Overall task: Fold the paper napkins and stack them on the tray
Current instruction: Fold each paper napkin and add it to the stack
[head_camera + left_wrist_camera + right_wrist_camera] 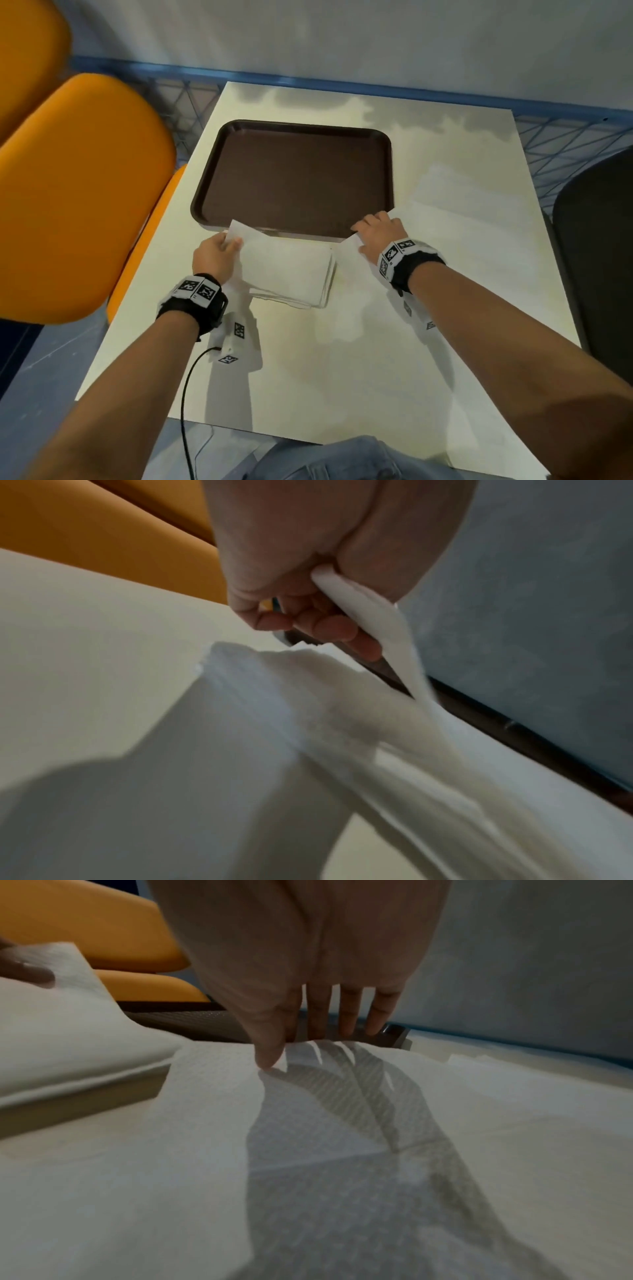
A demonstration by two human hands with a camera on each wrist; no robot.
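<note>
Pale counter (pixel 359 359) carries a brown tray (pixel 294 178) with a napkin stack (pixel 291 274) just before its near rim — long axis running left-right. Left hand (pixel 214 255) pinches the top napkin (pixel 245 233), corner lifted toward the tray. Right hand (pixel 380 236) lies with straight fingers (pixel 318 1010) on an unfolded napkin (pixel 445 233) beside the stack.

Tray (pixel 294 178) at the far middle of the desk (pixel 342 359), napkin stack (pixel 291 274) just before it.

Left hand (pixel 214 255) at the stack's left, pinching the top napkin (pixel 245 231) over the tray's near rim; right hand (pixel 378 234) on a spread napkin (pixel 462 240) right of the stack; chairs (pixel 78 195) left of the desk.
</note>
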